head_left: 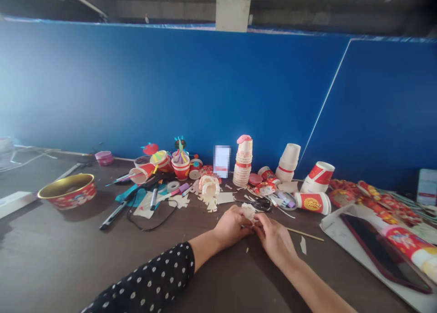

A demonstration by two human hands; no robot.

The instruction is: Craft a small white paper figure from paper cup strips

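Two hands meet just below the middle of the frame, over the dark desk [68, 263]. The left hand [232, 226], its forearm coming in from the lower left out of a black sleeve with white dots [146, 281], and the right hand [275, 240], bare along the forearm from the lower right, curl toward each other with their fingertips pressed close. Between them they pinch a small ruffled piece of cream paper [248, 211], which pokes up above the knuckles; the fingers hide its exact shape.

A thin wooden stick [305, 234] lies on the desk just right of the right hand, and a pair of black-handled scissors [262, 204] sits just above the paper, near both hands. Small paper scraps are scattered around them. Left of the scissors, cut-out paper figures [209, 195] lie near a tall stack of paper cups [243, 162]. Further left, around the centre, red cups with coloured strips [180, 167] stand beside a roll of tape [173, 186]. At the left of the frame sits a red tin bowl with a gold inside [67, 191]. On the right, a red-and-white cup [312, 203] lies on its side, and a dark tablet [382, 253] rests on a white sheet [336, 231] at the lower right. A blue wall [170, 85] runs behind everything.
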